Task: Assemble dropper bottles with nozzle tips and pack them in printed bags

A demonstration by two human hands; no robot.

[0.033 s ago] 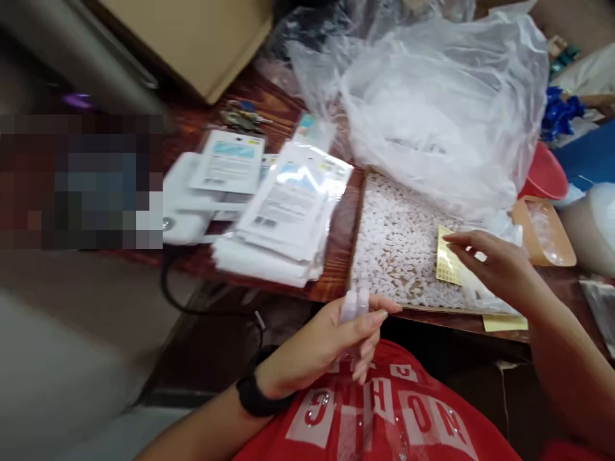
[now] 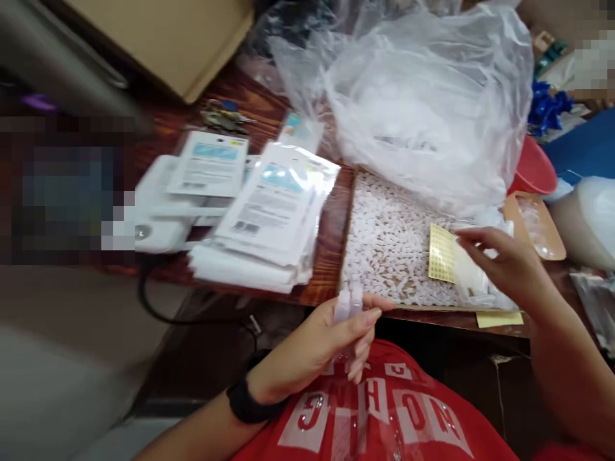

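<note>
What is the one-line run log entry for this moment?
left hand: holds small clear pieces | right hand: at yellow sticker sheet | tray of white pieces

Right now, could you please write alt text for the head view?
A left hand holds small translucent vials above a red shirt, while the right hand touches a yellow sticker sheet on a tray of white pieces; packets are stacked alongside.

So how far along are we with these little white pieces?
Done: a stack of filled packets lies on the table. In hand: the left hand holds two small white pieces; the right hand touches the yellow sticker sheet. Left: the tray is full of pieces.
</note>
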